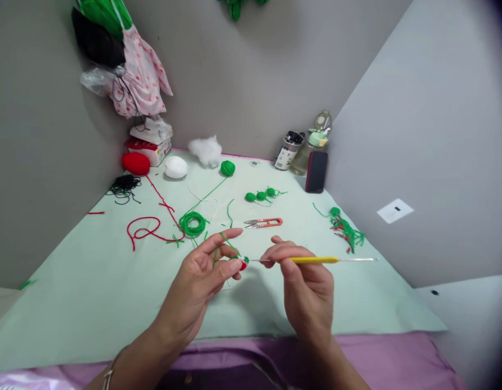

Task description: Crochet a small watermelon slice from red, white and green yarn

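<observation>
Between the thumb and fingers of my left hand (208,271) is a small crochet piece (243,264) in red, white and green. Green yarn (230,244) runs from it over my raised left index finger. My right hand (303,276) grips a crochet hook (315,260) by its yellow handle, holding it roughly level. The hook's thin metal end points left and meets the piece; its very tip is hidden there. Just beyond my hands lie orange-handled thread snips (265,222) and a coil of green yarn (193,223).
At the back stand a red yarn ball (136,163), a white yarn ball (176,167), white stuffing (206,151) and a green yarn ball (227,168). Small green crochet balls (261,196) lie mid-table. A phone (317,172) leans near a bottle (302,157) and a pen cup (288,151).
</observation>
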`<state>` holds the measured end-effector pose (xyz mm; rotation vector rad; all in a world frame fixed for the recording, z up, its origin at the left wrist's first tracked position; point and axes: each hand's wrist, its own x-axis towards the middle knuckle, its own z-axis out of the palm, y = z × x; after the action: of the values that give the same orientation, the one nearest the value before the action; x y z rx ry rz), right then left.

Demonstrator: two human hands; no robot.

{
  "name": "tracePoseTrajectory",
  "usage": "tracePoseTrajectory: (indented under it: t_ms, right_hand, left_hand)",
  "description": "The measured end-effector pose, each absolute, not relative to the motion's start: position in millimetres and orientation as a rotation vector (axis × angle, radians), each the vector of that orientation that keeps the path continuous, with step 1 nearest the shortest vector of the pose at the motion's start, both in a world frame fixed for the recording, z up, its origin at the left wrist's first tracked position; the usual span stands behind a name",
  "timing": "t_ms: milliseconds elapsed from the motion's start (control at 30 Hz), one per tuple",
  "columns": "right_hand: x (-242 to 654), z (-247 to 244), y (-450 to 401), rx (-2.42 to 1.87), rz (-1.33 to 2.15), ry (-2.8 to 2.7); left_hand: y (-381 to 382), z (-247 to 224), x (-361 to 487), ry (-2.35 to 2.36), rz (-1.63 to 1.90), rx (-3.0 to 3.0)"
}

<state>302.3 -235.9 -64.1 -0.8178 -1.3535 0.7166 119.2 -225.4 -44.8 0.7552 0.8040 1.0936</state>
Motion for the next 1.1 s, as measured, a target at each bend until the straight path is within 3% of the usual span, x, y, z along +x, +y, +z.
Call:
tracePoseTrajectory:
  t_ms: [233,367,533,600,800,1100]
  right_hand:
    - [298.7,-60.9,-234.0,-0.811,0.74,-1.389]
    - [293.0,-60.5,-236.4,-0.889,0.473,-1.529]
    - [294.2,-63.5,-238.4,-0.881,-0.133,-1.791]
    - [297.8,-63.5,-236.9,-0.881,-0.044,-1.724]
    - [299.9,-61.4,-230.1,-0.862,0.683,-1.337]
    - [298.7,-64.0,-232.3,-0.903,0.716,-1.326]
  left_hand:
    - [-227.7,-44.0,125.0,0.757,1.087,0.81]
    - [-228.3,-45.5,130.3,0.79,1.107,0.797]
    - [-226.2,-45.6,133.2,0.729,1.068,0.649]
    - [-223.7,-45.9,131.7,0.668,0.987,0.564]
    - [-221.2,-46.4,128.5,0.722,1.06,0.618]
    - [-227.5,-48.9,129.4,0.785,1.112,0.802]
